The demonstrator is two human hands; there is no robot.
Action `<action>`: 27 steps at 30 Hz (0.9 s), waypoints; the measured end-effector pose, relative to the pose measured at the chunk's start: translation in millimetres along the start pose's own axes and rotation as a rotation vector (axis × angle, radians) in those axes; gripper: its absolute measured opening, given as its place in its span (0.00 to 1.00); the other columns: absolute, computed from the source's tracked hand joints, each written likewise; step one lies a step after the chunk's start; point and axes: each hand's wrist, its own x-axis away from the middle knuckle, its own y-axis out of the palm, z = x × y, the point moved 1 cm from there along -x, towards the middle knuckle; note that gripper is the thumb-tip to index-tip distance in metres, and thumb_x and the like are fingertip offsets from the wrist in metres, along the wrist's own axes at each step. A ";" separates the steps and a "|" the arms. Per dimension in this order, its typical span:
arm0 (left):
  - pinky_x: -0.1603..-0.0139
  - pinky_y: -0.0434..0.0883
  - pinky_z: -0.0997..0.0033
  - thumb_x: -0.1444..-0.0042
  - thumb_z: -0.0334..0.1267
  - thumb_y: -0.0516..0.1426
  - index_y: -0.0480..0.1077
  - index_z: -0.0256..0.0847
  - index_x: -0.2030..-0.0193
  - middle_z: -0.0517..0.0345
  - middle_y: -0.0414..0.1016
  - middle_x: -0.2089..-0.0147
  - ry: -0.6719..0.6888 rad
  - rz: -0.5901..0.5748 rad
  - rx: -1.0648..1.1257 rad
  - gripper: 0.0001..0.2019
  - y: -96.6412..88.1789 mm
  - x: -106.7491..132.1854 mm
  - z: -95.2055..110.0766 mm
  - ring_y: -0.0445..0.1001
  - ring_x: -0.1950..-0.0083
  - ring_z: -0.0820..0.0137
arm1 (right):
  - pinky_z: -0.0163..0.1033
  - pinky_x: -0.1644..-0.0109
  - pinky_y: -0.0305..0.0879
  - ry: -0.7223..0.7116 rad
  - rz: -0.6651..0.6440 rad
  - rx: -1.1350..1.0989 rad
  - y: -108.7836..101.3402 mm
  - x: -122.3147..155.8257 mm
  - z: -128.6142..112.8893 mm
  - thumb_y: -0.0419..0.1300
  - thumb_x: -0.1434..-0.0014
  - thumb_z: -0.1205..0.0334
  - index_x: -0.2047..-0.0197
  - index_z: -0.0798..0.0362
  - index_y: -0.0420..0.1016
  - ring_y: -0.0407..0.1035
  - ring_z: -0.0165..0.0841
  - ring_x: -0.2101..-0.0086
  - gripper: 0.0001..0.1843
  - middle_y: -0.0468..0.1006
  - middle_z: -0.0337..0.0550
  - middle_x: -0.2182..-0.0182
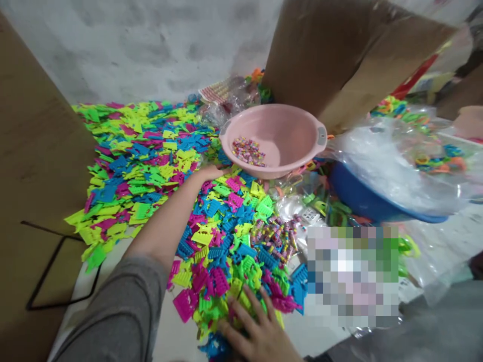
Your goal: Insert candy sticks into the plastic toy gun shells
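Observation:
A wide pile of small flat plastic pieces [151, 161] in yellow, blue, pink and green covers the floor. My left hand [210, 173] reaches far forward and rests on the pile just under the rim of a pink basin [298, 131]; its fingers are hidden from me. Small multicoloured bits [248, 151] lie in the basin's bottom. My right hand [253, 329] lies at the near edge of the pile, fingers spread flat on green and pink pieces, holding nothing.
A heap of small striped tubes [275, 234] lies right of the pile. A blue basin [362, 201] holding clear plastic bags stands at the right. Cardboard boxes rise at the left [33, 166] and behind the pink basin [339, 55]. A grey wall closes the back.

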 end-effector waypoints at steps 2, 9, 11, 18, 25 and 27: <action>0.35 0.63 0.56 0.44 0.66 0.51 0.68 0.49 0.36 0.53 0.66 0.31 0.013 0.001 0.016 0.35 0.7 -1.6 1.4 0.66 0.33 0.52 | 0.58 0.33 0.52 0.016 -0.029 0.017 31.8 10.4 -21.6 0.61 0.36 0.50 0.35 0.39 0.63 0.64 0.49 0.41 0.28 0.74 0.43 0.41; 0.39 0.68 0.64 0.41 0.59 0.52 0.75 0.47 0.44 0.57 0.77 0.41 0.075 0.007 0.085 0.27 6.5 20.2 11.6 0.74 0.39 0.57 | 0.69 0.32 0.44 0.135 -0.357 -0.141 44.2 -24.3 4.7 0.52 0.33 0.43 0.27 0.37 0.46 0.51 0.55 0.33 0.35 0.56 0.49 0.30; 0.39 0.69 0.65 0.42 0.59 0.53 0.75 0.46 0.43 0.57 0.77 0.41 0.092 0.006 0.108 0.27 8.2 30.6 13.8 0.74 0.40 0.56 | 0.71 0.33 0.44 0.146 -0.394 -0.201 40.5 -31.6 9.1 0.51 0.31 0.46 0.26 0.36 0.43 0.49 0.55 0.32 0.34 0.55 0.48 0.30; 0.38 0.68 0.65 0.42 0.59 0.52 0.73 0.43 0.42 0.56 0.75 0.38 0.169 0.014 0.227 0.29 14.5 60.4 17.1 0.72 0.38 0.56 | 0.75 0.34 0.44 0.211 -0.398 -0.306 46.4 -51.1 18.8 0.52 0.32 0.48 0.28 0.40 0.52 0.49 0.56 0.33 0.32 0.61 0.48 0.32; 0.36 0.67 0.64 0.41 0.59 0.53 0.72 0.45 0.41 0.58 0.74 0.37 0.320 -0.007 0.287 0.28 23.5 106.1 32.3 0.70 0.36 0.56 | 0.68 0.30 0.45 0.215 -0.398 -0.370 43.9 -59.1 26.9 0.50 0.31 0.50 0.31 0.46 0.60 0.52 0.51 0.33 0.27 0.64 0.46 0.33; 0.36 0.67 0.64 0.41 0.59 0.53 0.72 0.45 0.43 0.57 0.75 0.39 0.383 -0.025 0.288 0.27 24.3 123.3 40.4 0.71 0.37 0.57 | 0.65 0.30 0.45 0.202 -0.368 -0.373 45.6 -58.4 28.1 0.51 0.31 0.51 0.33 0.47 0.63 0.54 0.50 0.34 0.26 0.65 0.45 0.34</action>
